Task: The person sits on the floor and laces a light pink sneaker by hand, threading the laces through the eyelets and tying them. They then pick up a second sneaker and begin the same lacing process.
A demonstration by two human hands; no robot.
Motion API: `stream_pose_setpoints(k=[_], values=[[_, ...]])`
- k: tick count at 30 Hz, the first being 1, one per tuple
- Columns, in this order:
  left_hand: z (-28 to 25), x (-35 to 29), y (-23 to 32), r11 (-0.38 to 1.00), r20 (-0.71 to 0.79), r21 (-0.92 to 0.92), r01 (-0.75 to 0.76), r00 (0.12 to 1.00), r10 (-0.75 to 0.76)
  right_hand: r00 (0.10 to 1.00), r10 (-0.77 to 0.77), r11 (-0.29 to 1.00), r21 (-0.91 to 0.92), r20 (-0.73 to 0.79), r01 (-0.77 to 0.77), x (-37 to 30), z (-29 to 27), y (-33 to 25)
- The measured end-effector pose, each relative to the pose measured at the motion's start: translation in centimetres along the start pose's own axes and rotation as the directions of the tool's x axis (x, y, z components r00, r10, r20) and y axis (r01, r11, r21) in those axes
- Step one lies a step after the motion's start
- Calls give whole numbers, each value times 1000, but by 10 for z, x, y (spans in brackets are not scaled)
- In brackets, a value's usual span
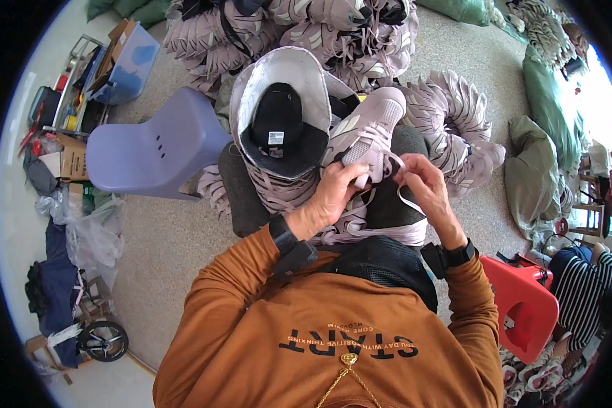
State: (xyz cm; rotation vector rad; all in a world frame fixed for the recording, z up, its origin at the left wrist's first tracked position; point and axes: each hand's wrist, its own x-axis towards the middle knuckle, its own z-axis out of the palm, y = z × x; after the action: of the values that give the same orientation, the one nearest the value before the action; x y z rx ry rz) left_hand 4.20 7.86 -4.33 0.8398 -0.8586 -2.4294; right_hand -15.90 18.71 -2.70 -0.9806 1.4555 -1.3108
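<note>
A pale pink sneaker lies across my lap, toe pointing away from me. My left hand is closed on its ankle end, thumb on top. On the other side, my right hand pinches a pale pink shoelace between thumb and fingers; the lace runs from the shoe's eyelets. A bundle of loose pink laces rests on my lap below both hands. Left of the sneaker is a white-lined, hat-like piece with a black cap-shaped part inside. Stacked pink shoe pieces sit beneath it.
Heaps of pink shoe uppers lie ahead, and a curved row sits at right. A purple chair stands at left, a red chair at right. Green sacks line the right side, near a person in striped clothing.
</note>
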Motion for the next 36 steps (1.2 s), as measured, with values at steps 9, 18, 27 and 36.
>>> stream_pose_setpoints(k=[9,18,27,36], values=[[0,-4,-5,997,-51,-56,-48,998,46,984,177,981,-86,33,-174,-29,28,-6],[0,-10,-3,996,-51,-67,-59,997,56,994,-104,956,-281,-44,87,-5,24,-3],[3,-12,-3,995,-57,-75,-61,997,57,938,320,903,258,133,-345,-21,-2,-25],[5,-10,-4,995,-68,-42,-91,994,88,987,88,988,-135,131,-71,-12,5,-10]])
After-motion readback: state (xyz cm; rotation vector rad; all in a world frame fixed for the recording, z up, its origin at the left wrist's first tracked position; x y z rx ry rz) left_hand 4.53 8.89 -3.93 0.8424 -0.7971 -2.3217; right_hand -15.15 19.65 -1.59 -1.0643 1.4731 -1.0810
